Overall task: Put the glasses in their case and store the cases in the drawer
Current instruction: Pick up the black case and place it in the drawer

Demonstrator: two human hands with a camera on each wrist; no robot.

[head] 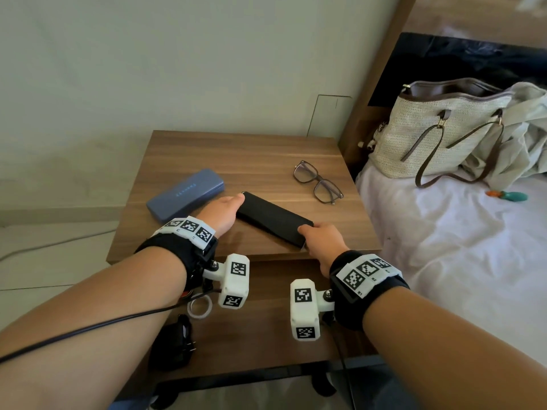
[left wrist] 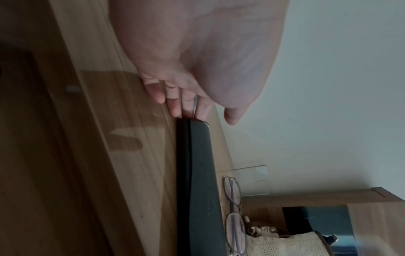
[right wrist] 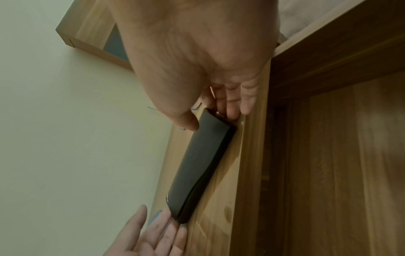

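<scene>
A black glasses case [head: 273,218] [left wrist: 201,173] [right wrist: 197,164] lies closed and slanted on the wooden nightstand [head: 236,155]. My left hand [head: 236,202] [left wrist: 190,114] touches its far left end with straight fingers, thumb free. My right hand [head: 305,235] [right wrist: 210,119] grips its near right end, thumb on top and fingers against the end. A closed blue case [head: 185,193] lies to the left. Dark-framed glasses [head: 318,182] [left wrist: 234,216] lie unfolded on the nightstand to the right, apart from both hands.
Below the top, the drawer [head: 266,315] stands pulled out, holding a white tape roll [head: 199,307] and a black charger [head: 174,341]. A bed [head: 444,247] with a woven handbag [head: 429,128] borders the nightstand on the right. The wall is behind.
</scene>
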